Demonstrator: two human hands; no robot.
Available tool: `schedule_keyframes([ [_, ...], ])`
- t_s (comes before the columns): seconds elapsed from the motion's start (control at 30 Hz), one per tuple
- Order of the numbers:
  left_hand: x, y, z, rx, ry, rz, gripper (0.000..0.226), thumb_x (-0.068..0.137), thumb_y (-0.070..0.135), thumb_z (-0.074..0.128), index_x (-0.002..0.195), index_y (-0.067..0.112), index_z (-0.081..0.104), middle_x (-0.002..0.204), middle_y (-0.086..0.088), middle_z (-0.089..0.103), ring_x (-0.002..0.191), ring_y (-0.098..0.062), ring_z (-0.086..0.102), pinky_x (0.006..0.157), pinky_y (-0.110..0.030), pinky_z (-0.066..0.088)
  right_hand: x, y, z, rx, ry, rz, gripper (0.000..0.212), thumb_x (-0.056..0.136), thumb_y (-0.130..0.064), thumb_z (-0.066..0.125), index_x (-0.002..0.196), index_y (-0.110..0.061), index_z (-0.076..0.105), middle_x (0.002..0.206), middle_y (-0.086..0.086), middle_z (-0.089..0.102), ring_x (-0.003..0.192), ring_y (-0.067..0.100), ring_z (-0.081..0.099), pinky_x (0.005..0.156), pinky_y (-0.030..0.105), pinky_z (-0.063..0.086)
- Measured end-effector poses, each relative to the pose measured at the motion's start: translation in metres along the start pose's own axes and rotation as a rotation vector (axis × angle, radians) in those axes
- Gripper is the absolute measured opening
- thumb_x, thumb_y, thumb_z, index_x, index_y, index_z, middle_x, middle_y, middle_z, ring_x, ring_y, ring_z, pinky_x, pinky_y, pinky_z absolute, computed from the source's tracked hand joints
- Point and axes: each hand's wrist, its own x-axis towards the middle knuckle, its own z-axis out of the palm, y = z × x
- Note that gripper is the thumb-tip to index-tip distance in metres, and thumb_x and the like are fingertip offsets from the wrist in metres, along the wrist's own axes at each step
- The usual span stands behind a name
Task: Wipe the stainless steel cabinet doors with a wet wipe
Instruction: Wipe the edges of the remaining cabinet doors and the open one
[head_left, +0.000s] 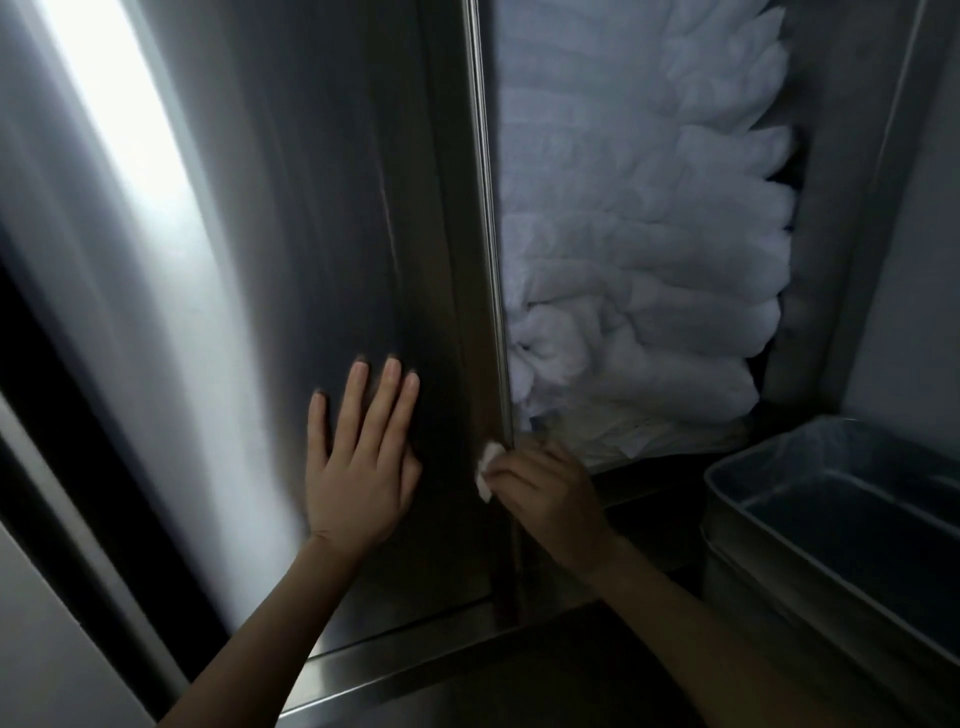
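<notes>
stainless cabinet door (322, 260) is mid-wipe by my read: wet wipe (485, 470) sits on the door's right edge near its bottom, face shows no readable streaks so can't tell how much is done, other doors not in view. left hand (358, 467) flat on the door face, fingers straight, holding nothing; right hand (545, 499) just right of the door edge, fingers curled pinching the wipe against it. stacked white cloths (639, 260) inside, right of the door, bin (709, 483) further right

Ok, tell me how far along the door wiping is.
Done: nothing shows for certain; the steel cabinet door bears no clear wipe marks. In hand: the right hand holds a wet wipe to the door's edge, the left hand flat on its face. Remaining: cannot tell.
</notes>
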Motion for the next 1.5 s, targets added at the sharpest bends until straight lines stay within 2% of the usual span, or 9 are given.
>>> schedule_keyframes([
  [0.27,0.002,0.002,0.003,-0.006,-0.005,0.009,0.059,0.096,0.028,0.032,0.152,0.012,0.024,0.159,-0.007,0.021,0.15,-0.027,0.009,0.12,-0.05,0.008,0.111,0.021,-0.027,-0.093,0.318,0.134,0.012,0.083,-0.009,0.061,0.082,-0.003,0.071,0.086,0.01,0.071,0.076,0.023,0.066,0.074,0.033,0.044],
  [0.4,0.001,0.005,0.004,-0.017,-0.021,0.004,0.061,0.094,0.028,0.034,0.153,0.013,0.024,0.162,-0.005,0.015,0.15,-0.027,0.01,0.119,-0.051,0.011,0.041,0.005,-0.009,-0.044,0.189,0.133,0.018,0.087,-0.011,0.059,0.075,-0.005,0.071,0.079,0.009,0.07,0.071,0.023,0.065,0.07,0.036,0.049],
  [0.53,0.002,0.007,0.003,-0.017,-0.018,0.006,0.066,0.09,0.028,0.041,0.153,0.013,0.024,0.164,-0.003,0.007,0.15,-0.027,0.01,0.12,-0.05,0.007,-0.012,0.002,0.004,-0.118,-0.059,0.006,0.021,0.076,-0.002,0.075,0.06,-0.012,0.066,0.067,0.0,0.065,0.058,0.015,0.058,0.062,0.029,0.038],
  [0.7,0.005,0.009,0.004,-0.004,-0.017,0.012,0.065,0.091,0.028,0.04,0.152,0.013,0.025,0.164,-0.004,0.007,0.15,-0.026,0.01,0.12,-0.049,0.006,0.043,0.01,-0.016,-0.085,0.125,0.11,0.021,0.086,-0.015,0.057,0.071,-0.008,0.07,0.077,0.007,0.07,0.07,0.019,0.065,0.073,0.031,0.045],
  [0.8,0.005,0.011,0.006,-0.016,-0.019,0.016,0.065,0.092,0.03,0.039,0.153,0.013,0.022,0.164,-0.004,0.006,0.15,-0.026,0.009,0.121,-0.049,0.005,0.085,0.014,-0.03,-0.078,0.257,0.248,0.005,0.078,-0.008,0.069,0.078,-0.004,0.071,0.084,0.008,0.072,0.076,0.02,0.067,0.078,0.025,0.038],
  [0.9,0.007,0.015,0.008,-0.021,-0.026,0.023,0.067,0.092,0.031,0.038,0.154,0.014,0.02,0.164,-0.005,0.005,0.15,-0.027,0.009,0.121,-0.049,0.004,0.093,0.012,-0.035,-0.05,0.281,0.356,0.013,0.069,0.0,0.08,0.079,-0.002,0.072,0.084,0.009,0.072,0.076,0.02,0.067,0.077,0.023,0.036],
  [1.03,0.011,0.023,0.012,-0.017,-0.036,0.028,0.068,0.093,0.032,0.038,0.155,0.014,0.017,0.164,-0.005,0.004,0.151,-0.027,0.006,0.121,-0.049,0.001,0.085,0.014,-0.054,-0.058,0.315,0.362,0.011,0.073,-0.008,0.073,0.081,-0.001,0.071,0.084,0.011,0.072,0.078,0.021,0.067,0.082,0.021,0.038],
  [1.37,0.03,0.057,0.018,-0.053,-0.066,0.045,0.07,0.09,0.032,0.039,0.154,0.012,0.018,0.164,-0.006,0.003,0.151,-0.026,0.004,0.121,-0.049,-0.002,0.096,0.038,-0.101,-0.096,0.354,0.424,0.007,0.075,0.002,0.074,0.079,-0.002,0.071,0.083,0.009,0.071,0.073,0.021,0.066,0.065,0.04,0.053],
  [1.5,0.04,0.073,0.021,-0.083,-0.121,0.052,0.07,0.089,0.036,0.036,0.153,0.013,0.018,0.161,-0.007,0.008,0.151,-0.025,-0.001,0.12,-0.048,-0.007,0.097,0.043,-0.114,-0.086,0.364,0.439,0.007,0.074,0.004,0.072,0.078,-0.002,0.071,0.08,0.009,0.07,0.071,0.02,0.065,0.064,0.038,0.054],
])
